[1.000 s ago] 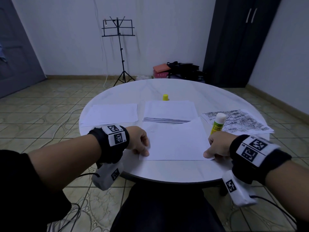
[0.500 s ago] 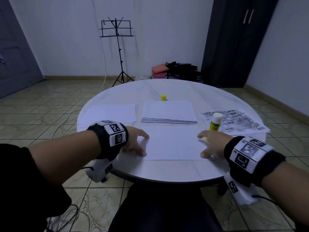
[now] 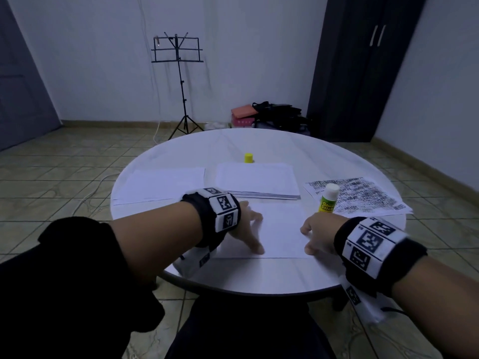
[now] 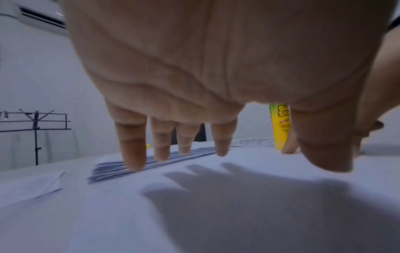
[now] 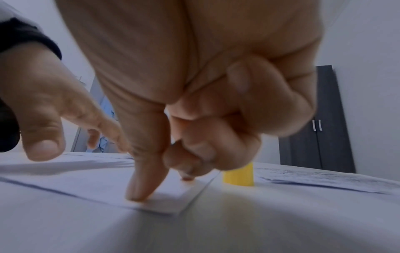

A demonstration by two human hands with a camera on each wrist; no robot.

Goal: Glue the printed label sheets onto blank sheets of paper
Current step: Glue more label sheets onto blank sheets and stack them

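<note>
- Head view: we see a white sheet (image 3: pixel 281 229) lying flat on the round table (image 3: pixel 259 278), its near edge set back from the rim. The left hand (image 3: pixel 247 230) hangs over the sheet's left edge with fingers spread and loose, gripping nothing. The right hand (image 3: pixel 317 235) sits at the right edge. A glue stick (image 3: pixel 327 199) stands upright just beyond it, beside the label sheets (image 3: pixel 363 196). A stack (image 3: pixel 256 181) lies past the sheet's far edge, with bare table between them.
- Left wrist view: the straight fingers (image 4: pixel 133 147) hang just above the paper, casting a shadow.
- Right wrist view: one fingertip (image 5: pixel 140 188) presses the sheet's corner (image 5: pixel 173 202); the other fingers curl in, holding nothing.
</note>
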